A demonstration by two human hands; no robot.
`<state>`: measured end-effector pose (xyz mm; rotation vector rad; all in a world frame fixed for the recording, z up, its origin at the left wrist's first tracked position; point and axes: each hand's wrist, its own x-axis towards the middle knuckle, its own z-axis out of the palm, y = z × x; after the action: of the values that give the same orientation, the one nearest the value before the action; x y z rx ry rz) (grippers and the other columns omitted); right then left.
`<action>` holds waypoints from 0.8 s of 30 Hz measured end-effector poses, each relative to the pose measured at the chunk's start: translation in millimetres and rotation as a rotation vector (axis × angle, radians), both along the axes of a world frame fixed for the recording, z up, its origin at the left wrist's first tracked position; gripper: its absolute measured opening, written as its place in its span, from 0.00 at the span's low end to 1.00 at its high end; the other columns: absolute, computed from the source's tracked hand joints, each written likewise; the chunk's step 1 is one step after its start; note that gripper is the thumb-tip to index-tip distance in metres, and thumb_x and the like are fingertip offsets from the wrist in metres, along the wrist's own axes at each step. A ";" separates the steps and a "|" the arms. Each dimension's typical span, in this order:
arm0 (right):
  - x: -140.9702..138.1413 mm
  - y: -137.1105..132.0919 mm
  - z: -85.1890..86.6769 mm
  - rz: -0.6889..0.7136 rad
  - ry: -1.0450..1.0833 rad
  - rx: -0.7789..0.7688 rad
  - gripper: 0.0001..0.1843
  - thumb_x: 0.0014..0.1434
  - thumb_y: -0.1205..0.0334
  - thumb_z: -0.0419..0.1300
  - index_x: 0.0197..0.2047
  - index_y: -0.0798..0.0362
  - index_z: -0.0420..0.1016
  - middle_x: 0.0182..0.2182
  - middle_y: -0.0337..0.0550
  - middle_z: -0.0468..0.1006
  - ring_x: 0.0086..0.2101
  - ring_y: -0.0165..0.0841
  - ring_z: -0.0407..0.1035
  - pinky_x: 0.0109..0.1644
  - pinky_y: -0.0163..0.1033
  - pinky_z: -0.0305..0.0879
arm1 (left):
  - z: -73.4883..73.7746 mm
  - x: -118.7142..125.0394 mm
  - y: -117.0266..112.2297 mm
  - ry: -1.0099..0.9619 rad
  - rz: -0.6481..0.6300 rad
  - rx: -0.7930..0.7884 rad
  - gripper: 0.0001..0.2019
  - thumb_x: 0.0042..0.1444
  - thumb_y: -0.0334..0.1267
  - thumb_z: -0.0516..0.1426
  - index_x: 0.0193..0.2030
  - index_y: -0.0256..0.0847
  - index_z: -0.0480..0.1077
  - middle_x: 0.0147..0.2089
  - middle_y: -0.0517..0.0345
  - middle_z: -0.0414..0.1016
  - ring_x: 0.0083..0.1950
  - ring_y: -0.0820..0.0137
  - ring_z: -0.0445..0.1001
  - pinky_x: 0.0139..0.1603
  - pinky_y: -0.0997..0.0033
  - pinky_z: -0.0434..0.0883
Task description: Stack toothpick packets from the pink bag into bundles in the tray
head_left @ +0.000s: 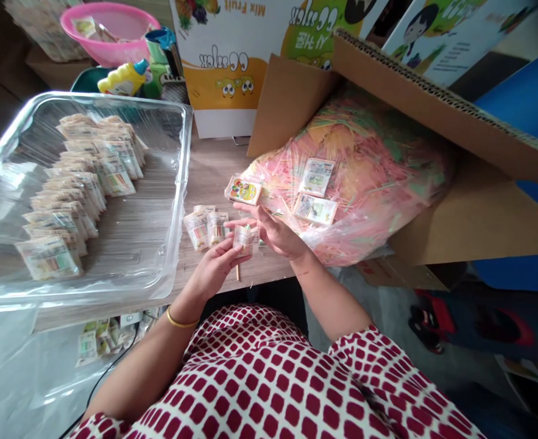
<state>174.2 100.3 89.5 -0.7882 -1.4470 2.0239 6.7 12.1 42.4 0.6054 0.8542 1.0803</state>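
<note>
My left hand (214,263) pinches a small clear packet (247,241) with something greenish showing at its top. Just to its right, my right hand (281,234) has its fingers stretched out and apart, close behind the packet; whether a fingertip touches it I cannot tell. Several filled stick packets (198,228) lie on the table left of my hands. A short orange stick (238,272) rests near the table edge. Beyond my right hand, a stack of printed packets (245,190) sits at the edge of a big plastic bag of coloured sticks (369,146).
A clear plastic tray (184,183) on the left holds rows of filled packets (74,201). The bag spills from an open cardboard box (479,213), with two more packet stacks (317,177) on top. Printed cartons (227,67) and a pink basin (108,52) stand behind.
</note>
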 end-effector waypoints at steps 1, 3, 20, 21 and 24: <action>2.0 -0.5 1.1 0.017 -0.003 -0.001 0.35 0.73 0.36 0.42 0.73 0.44 0.61 0.62 0.51 0.76 0.56 0.43 0.75 0.60 0.53 0.73 | 0.3 -0.9 -0.5 -0.016 0.017 -0.015 0.16 0.60 0.43 0.65 0.54 0.43 0.80 0.62 0.50 0.78 0.64 0.57 0.75 0.67 0.54 0.72; 5.8 -1.6 1.2 0.000 -0.022 0.055 0.34 0.72 0.36 0.44 0.73 0.43 0.61 0.64 0.49 0.74 0.62 0.42 0.71 0.65 0.52 0.68 | 1.0 -2.5 -1.6 -0.045 0.040 -0.033 0.15 0.60 0.44 0.65 0.52 0.43 0.81 0.61 0.50 0.79 0.62 0.57 0.76 0.68 0.51 0.72; 3.9 -4.7 3.8 0.059 -0.303 0.414 0.29 0.73 0.42 0.50 0.68 0.47 0.69 0.68 0.47 0.69 0.68 0.40 0.62 0.73 0.50 0.55 | -2.1 -1.3 -6.6 0.030 0.142 -0.032 0.16 0.55 0.48 0.68 0.45 0.40 0.80 0.46 0.55 0.81 0.49 0.62 0.80 0.57 0.54 0.80; 4.0 -4.5 4.0 0.005 -0.296 0.418 0.30 0.73 0.42 0.49 0.70 0.48 0.66 0.69 0.48 0.67 0.68 0.39 0.61 0.73 0.49 0.56 | -1.5 -2.2 -7.2 0.050 0.141 -0.031 0.17 0.56 0.49 0.67 0.45 0.40 0.80 0.46 0.55 0.80 0.49 0.62 0.80 0.55 0.55 0.81; 4.9 -1.8 2.2 -0.020 -0.325 0.445 0.29 0.73 0.43 0.51 0.69 0.48 0.67 0.68 0.48 0.68 0.65 0.40 0.65 0.70 0.49 0.60 | -0.7 -5.5 -8.7 0.117 0.126 -0.021 0.17 0.58 0.51 0.65 0.47 0.42 0.78 0.47 0.55 0.79 0.49 0.62 0.80 0.51 0.55 0.82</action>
<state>179.1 98.5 91.7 -0.9524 -1.9682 1.5151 1.2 3.4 41.7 0.6080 1.0155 1.1567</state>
